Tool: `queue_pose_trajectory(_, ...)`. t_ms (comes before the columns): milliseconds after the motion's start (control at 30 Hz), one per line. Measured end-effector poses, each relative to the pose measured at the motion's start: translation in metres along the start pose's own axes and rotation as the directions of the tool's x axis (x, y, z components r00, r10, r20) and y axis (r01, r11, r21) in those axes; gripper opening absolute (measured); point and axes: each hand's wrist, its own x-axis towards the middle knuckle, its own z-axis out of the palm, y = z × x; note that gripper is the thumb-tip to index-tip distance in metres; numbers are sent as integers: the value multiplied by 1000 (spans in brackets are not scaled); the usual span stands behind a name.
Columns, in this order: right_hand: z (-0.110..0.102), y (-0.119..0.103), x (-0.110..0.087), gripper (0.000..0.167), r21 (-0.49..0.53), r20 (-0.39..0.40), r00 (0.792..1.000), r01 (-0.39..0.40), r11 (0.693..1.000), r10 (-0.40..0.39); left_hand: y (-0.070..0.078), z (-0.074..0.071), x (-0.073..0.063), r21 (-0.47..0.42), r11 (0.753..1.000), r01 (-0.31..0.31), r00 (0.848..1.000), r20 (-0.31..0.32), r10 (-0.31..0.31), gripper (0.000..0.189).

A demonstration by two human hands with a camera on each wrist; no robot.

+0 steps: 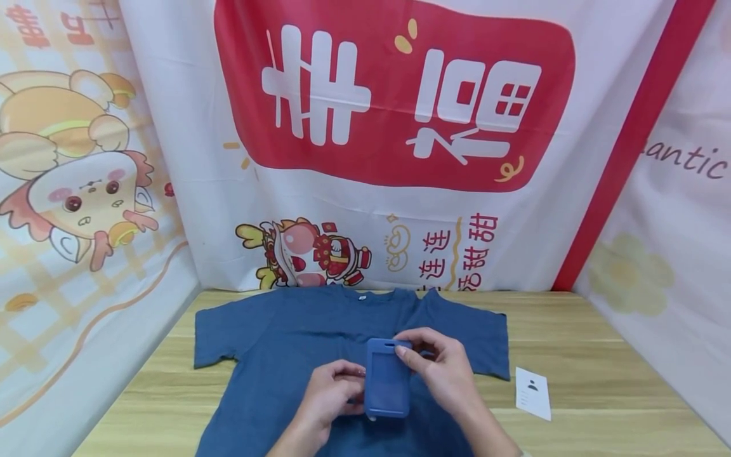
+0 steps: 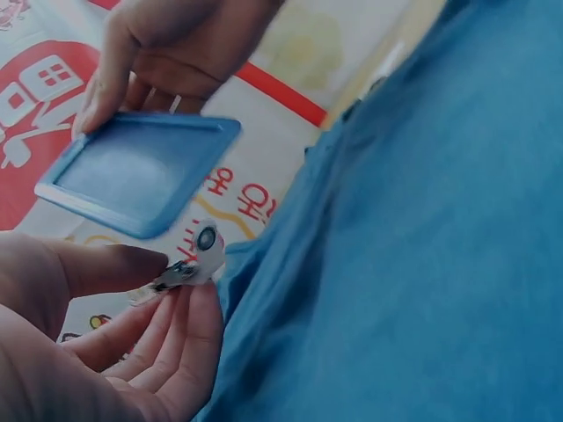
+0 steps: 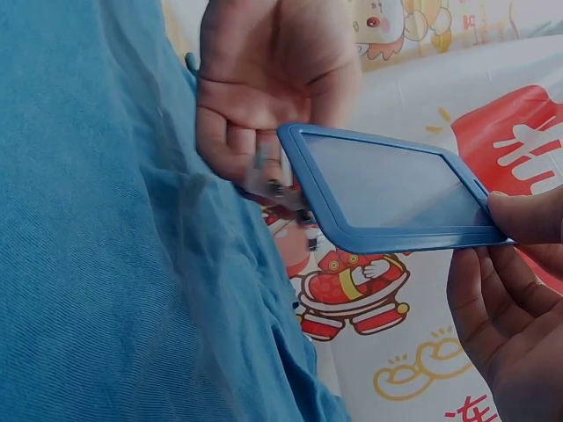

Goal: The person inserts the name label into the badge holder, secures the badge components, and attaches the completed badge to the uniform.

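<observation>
My right hand (image 1: 444,371) pinches a blue badge holder (image 1: 388,384) with a clear window by its slotted top end. The holder is held up over a dark blue T-shirt (image 1: 274,355) spread on the table. Thumb and fingers of my left hand (image 1: 330,395) pinch a small metal badge clip (image 2: 176,276) with a clear strap and a round snap. In the left wrist view the clip sits just below the holder, with a gap between them. The right wrist view shows the clip blurred beside the holder's lower end. From the head camera, the holder hides most of the clip.
A white card (image 1: 533,393) with a small printed figure lies on the wooden table (image 1: 599,381), right of the shirt. Printed cloth walls (image 1: 188,158) enclose the table at the back and both sides.
</observation>
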Motion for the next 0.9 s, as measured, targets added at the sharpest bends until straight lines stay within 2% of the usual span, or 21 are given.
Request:
queue_pose_trajectory(167, 0, 1, 1, 12, 19, -1, 1000, -27, 999, 27, -4, 1, 2, 130, 990, 45, 999, -18, -43, 27)
queue_pose_trajectory(367, 1, 3, 2, 14, 31, 7, 1000, -27, 999, 26, -5, 3, 2, 208, 978, 12, 998, -57, 0, 18)
queue_pose_trajectory(500, 1, 4, 3, 13, 19, 5, 999, -34, 999, 34, -1, 2, 2, 240, 971, 22, 997, -79, -3, 16)
queue_pose_trajectory(667, 2, 6, 4, 12, 10, 10, 998, -62, 998, 61, 4, 4, 0, 175, 984, 24, 999, -24, -21, 23)
queue_pose_trajectory(900, 3, 9, 6, 11, 21, -4, 996, -89, 996, 89, 7, 4, -2, 4, 999, 39, 997, 64, -40, 24)
